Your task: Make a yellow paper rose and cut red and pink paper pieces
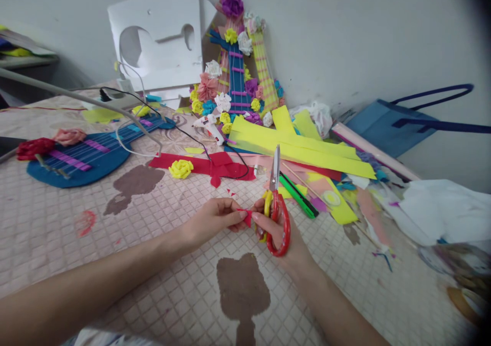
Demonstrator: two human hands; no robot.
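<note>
A small piece of red crepe paper (pixel 247 218) is stretched between my two hands above the table. My left hand (pixel 222 215) pinches its left side between thumb and fingertips. With thumb and fingertips my right hand (pixel 278 231) grips the other side, and the scissors (pixel 282 218) hang in the same hand. Their red and yellow handles loop over the fingers, and the blades point up and away from me. Just beyond lie red crepe paper strips (pixel 192 164), a yellow paper flower (pixel 181 169) and a few tiny red scraps (pixel 230 193).
A green cutter knife (pixel 299 195) lies right of the scissors, by yellow paper strips (pixel 299 144). A blue guitar-shaped craft (pixel 80 156) is at left. Behind are a white glue gun (pixel 209 127), decorated guitars (pixel 238 74) and a white foam board (pixel 161 34). A blue bag (pixel 387 126) leans at right.
</note>
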